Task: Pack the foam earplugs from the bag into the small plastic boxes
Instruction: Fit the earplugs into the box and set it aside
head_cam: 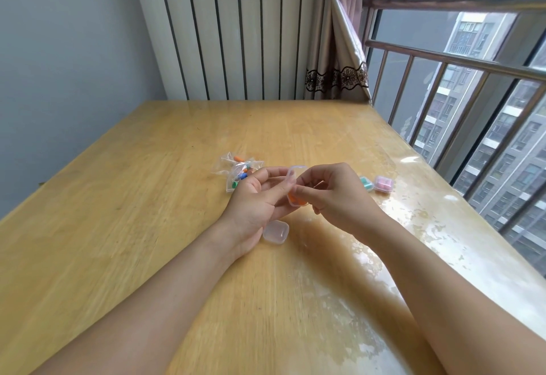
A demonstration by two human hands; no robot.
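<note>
Fingers of both hands meet on an open clear box [295, 188] holding orange earplugs [293, 197]: left hand [260, 197] cradles it, right hand [334, 191] pinches at its rim. Steadying the base should help the lid snap squarely. Earplug bag [236, 172] lies just behind; an empty box [275, 232] waits below.

A pale honey wood grain is shown by the bench [147, 197]. Orange, blue and green earplugs are seen through the clear bag [236, 172]. Orange fills the held box [295, 197]; teal [365, 183] and pink [384, 184] fill two others. A brown floral lace band crosses the beige curtain [336, 77].
</note>
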